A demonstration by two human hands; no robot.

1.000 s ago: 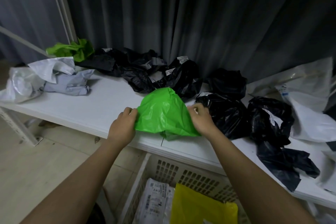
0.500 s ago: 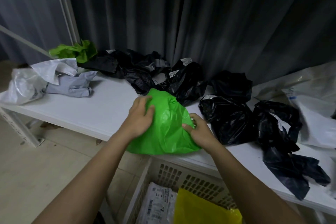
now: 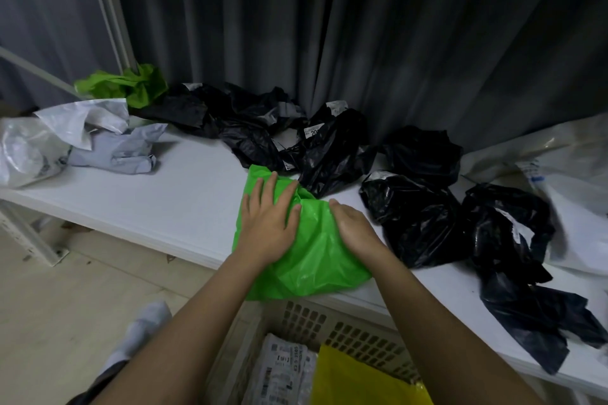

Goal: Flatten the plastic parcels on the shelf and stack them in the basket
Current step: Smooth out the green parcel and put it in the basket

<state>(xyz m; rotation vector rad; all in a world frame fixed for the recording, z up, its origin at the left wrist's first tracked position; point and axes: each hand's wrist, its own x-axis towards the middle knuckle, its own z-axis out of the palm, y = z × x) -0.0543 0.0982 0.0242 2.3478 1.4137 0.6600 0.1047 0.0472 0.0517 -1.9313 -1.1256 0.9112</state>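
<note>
Flattening step in hand. Left hand (image 3: 268,223) lies palm-down, fingers spread, on the green parcel (image 3: 309,256); right hand (image 3: 353,227) presses beside it, fingers curled under, gripping nothing that can be seen. Parcel lies at the shelf (image 3: 164,207) front edge, its near side overhanging. Next move, by judgement: smooth outward, then lower it into the basket (image 3: 306,322) directly beneath the wrists. Bare shelf left of the hands; black parcels (image 3: 418,217) crowd the right.
</note>
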